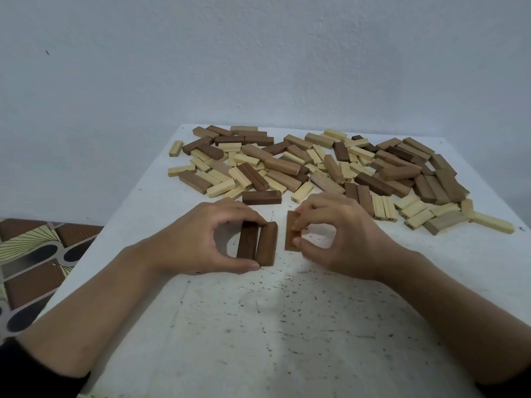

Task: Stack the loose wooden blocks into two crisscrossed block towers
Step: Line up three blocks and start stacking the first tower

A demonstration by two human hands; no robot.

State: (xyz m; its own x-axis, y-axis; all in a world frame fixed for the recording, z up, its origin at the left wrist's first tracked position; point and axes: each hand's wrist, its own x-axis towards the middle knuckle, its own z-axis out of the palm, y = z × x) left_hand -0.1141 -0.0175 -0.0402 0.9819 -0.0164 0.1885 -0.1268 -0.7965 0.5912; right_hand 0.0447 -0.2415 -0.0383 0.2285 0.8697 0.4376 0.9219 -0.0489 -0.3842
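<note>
**Item 1.** Left fingers are curling round a pair of dark blocks. The thumb is bearing on the near ends and the fingertips on the far ends. The left hand is holding the two side by side and touching, flat on the counter.

**Item 2.** Right fingers are pinching a third block, lighter brown. The right hand is holding it just beside the pair, parallel, with a narrow gap showing. Whether it is resting on the counter or riding slightly above cannot be told.

**Item 3.** The loose pile is lying across the far part of the counter, with dark, mid-brown and pale blocks overlapping. Its near edge is sitting just behind both hands.

**Progress, as judged.** The bottom layer of a first tower is being assembled, with two blocks placed and a third joining. No crosswise layer is sitting on top yet. No second tower is showing anywhere. Nearly the whole stock is waiting to be stacked.
</note>
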